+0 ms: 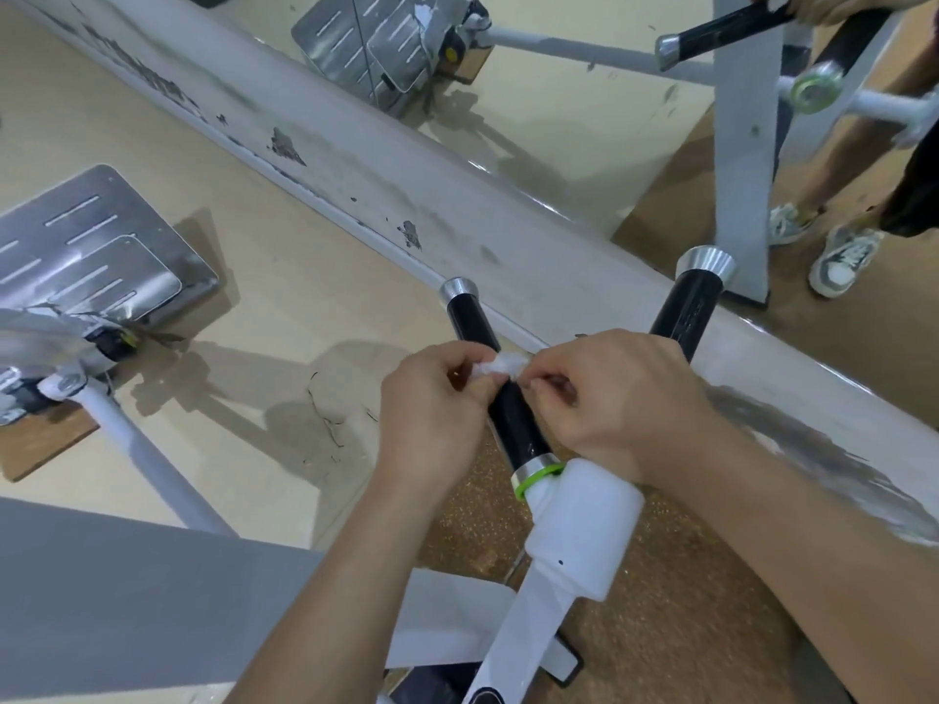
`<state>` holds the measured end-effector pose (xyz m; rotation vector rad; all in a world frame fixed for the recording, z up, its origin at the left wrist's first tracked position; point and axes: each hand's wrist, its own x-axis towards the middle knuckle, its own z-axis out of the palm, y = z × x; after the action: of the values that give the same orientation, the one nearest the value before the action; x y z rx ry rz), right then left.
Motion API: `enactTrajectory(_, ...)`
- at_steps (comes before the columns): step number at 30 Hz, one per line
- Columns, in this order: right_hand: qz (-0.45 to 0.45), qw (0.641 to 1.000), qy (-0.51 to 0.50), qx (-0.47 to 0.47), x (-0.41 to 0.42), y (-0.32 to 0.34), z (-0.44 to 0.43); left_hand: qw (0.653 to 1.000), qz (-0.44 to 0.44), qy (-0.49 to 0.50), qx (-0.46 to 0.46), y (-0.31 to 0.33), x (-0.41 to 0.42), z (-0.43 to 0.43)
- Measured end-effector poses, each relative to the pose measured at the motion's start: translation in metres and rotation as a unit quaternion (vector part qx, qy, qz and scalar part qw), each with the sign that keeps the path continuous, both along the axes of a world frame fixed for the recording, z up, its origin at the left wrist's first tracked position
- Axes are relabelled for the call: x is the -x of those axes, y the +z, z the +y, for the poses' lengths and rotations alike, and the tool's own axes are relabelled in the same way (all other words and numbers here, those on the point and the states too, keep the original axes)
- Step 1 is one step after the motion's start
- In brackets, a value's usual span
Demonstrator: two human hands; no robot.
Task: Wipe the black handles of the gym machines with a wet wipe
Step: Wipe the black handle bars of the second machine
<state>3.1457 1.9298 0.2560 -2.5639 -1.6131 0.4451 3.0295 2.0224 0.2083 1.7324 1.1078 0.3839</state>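
Background: beige gym floor (284, 276) below a scuffed white mirror ledge (457, 205).
Left hand (432, 403): curled fingers pinching one end of a crumpled white wet wipe (500, 365).
Right hand (620, 398): fingertips pinching the other end.
Wipe: held across the glossy black cylindrical handle (515, 419), mid-length.

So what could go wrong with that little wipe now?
The wet wipe is scrunched into a small wad, pinched by the left hand and right hand over the black handle. Pulled between both hands, it might tear, or slip and fall. Bunched up like that, it may also miss parts of the handle.
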Motion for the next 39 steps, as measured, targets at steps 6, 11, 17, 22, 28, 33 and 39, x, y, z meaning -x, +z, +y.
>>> enactTrajectory(6, 0.030, 0.998, 0.026, 0.046, -0.002, 0.006, 0.002, 0.998, 0.055, -0.016, -0.038, 0.004, -0.023, 0.029)
enactTrajectory(11, 0.053, 0.996, 0.025, 0.066, -0.005, 0.010, 0.003, 0.987, 0.084, -0.126, -0.048, 0.012, -0.017, 0.028)
enactTrajectory(17, 0.082, 0.993, 0.016, 0.084, -0.005, 0.011, 0.006, 0.978, 0.120, -0.104, -0.131, 0.011, -0.036, 0.038)
enactTrajectory(22, 0.098, 0.991, 0.000, 0.095, -0.004, 0.013, 0.008, 0.959, 0.142, -0.214, -0.115, 0.016, -0.032, 0.045)
enactTrajectory(28, 0.131, 0.985, -0.010, 0.109, -0.008, 0.014, 0.014, 0.988, 0.092, -0.094, -0.083, 0.003, -0.034, 0.056)
enactTrajectory(33, 0.132, 0.985, -0.011, 0.111, -0.010, 0.012, 0.017, 0.997, 0.016, -0.070, -0.002, -0.005, -0.007, 0.038)
enactTrajectory(39, 0.133, 0.984, -0.010, 0.122, -0.009, 0.012, 0.019, 0.993, -0.049, 0.093, 0.050, -0.026, -0.015, 0.030)
